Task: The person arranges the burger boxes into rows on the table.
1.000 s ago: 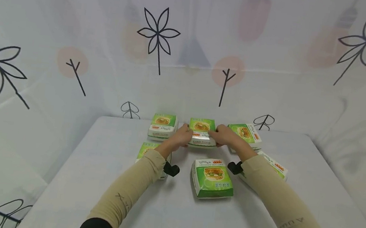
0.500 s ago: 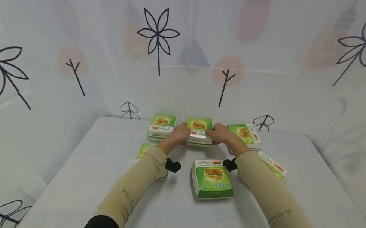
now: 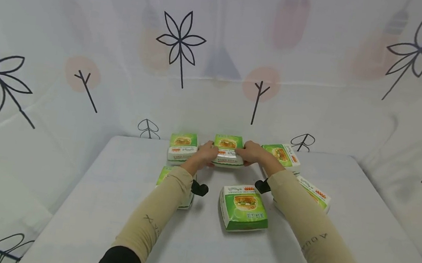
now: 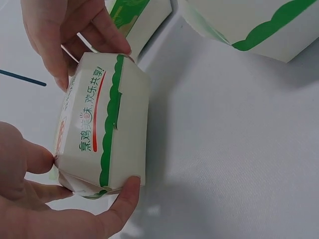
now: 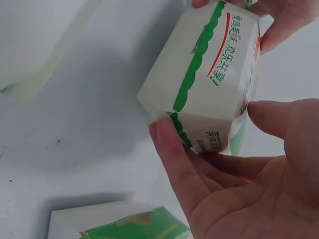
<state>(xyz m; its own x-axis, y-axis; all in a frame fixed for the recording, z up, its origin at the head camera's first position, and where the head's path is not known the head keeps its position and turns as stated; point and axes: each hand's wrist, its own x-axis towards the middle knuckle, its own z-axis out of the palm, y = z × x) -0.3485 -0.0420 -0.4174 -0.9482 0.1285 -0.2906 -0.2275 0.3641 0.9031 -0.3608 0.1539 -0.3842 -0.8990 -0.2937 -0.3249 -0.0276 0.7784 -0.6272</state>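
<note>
A green-and-white burger box (image 3: 229, 144) stands in the middle of the back row in the head view. My left hand (image 3: 204, 153) grips its left side and my right hand (image 3: 254, 153) its right side. In the left wrist view, the left hand (image 4: 60, 209) holds one end of the burger box (image 4: 107, 124), thumb and fingers spread over its edges. The right wrist view has the right hand (image 5: 239, 184) pinching the opposite end of the same box (image 5: 204, 74), fingertips at its lower corner. Whether the box touches the table cannot be told.
Similar boxes surround it: back left (image 3: 183, 148), back right (image 3: 281, 154), right (image 3: 315, 194) and front centre (image 3: 245, 209). Another box (image 3: 164, 173) is partly hidden by the left forearm. Behind the white table (image 3: 87, 221) hangs a patterned cloth (image 3: 214, 101).
Both hands have shifted a little left together with the middle burger box. The back-left box has also slid slightly left. The other boxes keep their places.
</note>
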